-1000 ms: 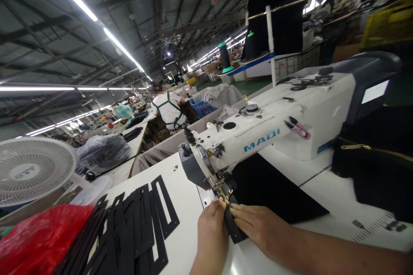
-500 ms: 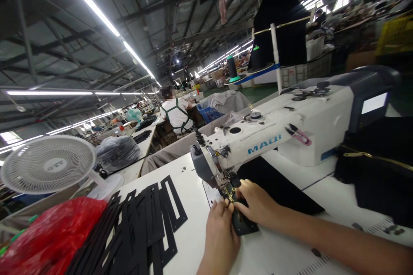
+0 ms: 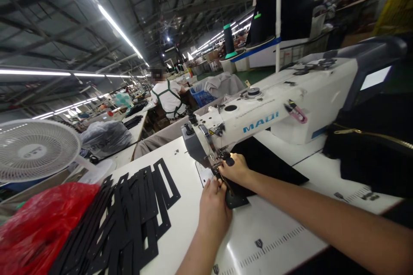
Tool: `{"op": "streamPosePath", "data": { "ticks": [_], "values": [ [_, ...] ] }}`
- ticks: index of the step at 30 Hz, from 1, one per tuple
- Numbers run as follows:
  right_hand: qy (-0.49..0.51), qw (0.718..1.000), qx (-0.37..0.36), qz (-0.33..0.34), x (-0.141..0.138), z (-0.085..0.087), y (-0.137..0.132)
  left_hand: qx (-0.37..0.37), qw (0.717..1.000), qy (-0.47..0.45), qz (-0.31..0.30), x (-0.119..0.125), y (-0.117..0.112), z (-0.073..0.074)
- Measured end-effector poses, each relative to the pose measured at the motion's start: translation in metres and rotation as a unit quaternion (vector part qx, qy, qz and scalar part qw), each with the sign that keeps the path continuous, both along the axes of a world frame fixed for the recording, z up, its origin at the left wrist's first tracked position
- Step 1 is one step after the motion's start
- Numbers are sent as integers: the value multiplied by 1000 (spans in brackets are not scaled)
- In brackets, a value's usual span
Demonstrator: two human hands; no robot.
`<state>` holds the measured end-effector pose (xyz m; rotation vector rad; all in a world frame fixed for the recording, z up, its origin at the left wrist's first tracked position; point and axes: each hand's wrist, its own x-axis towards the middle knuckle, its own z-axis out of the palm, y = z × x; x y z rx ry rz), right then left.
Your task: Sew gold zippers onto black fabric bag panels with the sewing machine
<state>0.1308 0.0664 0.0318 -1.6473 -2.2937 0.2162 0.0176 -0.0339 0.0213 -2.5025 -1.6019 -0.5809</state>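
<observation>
A white sewing machine (image 3: pixel 258 118) stands on the white table (image 3: pixel 180 232). My left hand (image 3: pixel 213 208) lies on a small black strap piece (image 3: pixel 235 200) just in front of the needle, fingers pressed down on it. My right hand (image 3: pixel 235 168) reaches up beside the presser foot (image 3: pixel 217 164), fingers closed around the strap's far end at the needle. A wide black fabric piece (image 3: pixel 267 167) lies under the machine arm behind my right hand.
A stack of black frame-shaped cutouts (image 3: pixel 129 219) lies at the left, next to a red plastic bag (image 3: pixel 38 223) and a white fan (image 3: pixel 32 150). A pink thread snip (image 3: pixel 295 111) rests on the machine. Black material with a zipper (image 3: pixel 371 150) sits at right. Another person (image 3: pixel 167 103) works farther back.
My right hand has moved forward along the strap up to the presser foot. My left hand followed toward the needle. The strap has fed further under the machine.
</observation>
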Motion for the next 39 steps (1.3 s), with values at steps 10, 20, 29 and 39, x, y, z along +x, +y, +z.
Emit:
{"op": "streamPosePath", "data": {
  "ticks": [10, 20, 29, 39],
  "values": [
    [69, 971, 112, 201, 45, -13, -62, 15, 998, -54, 11, -1, -3, -12],
    [110, 952, 161, 237, 48, -19, -64, 23, 999, -36, 2, -3, 0, -9],
    [124, 954, 154, 224, 40, -19, -49, 8, 997, -69, 22, -7, 13, -10],
    [20, 995, 78, -61, 128, -16, -6, 12, 977, -59, 204, 5, -9, 9]
  ]
}}
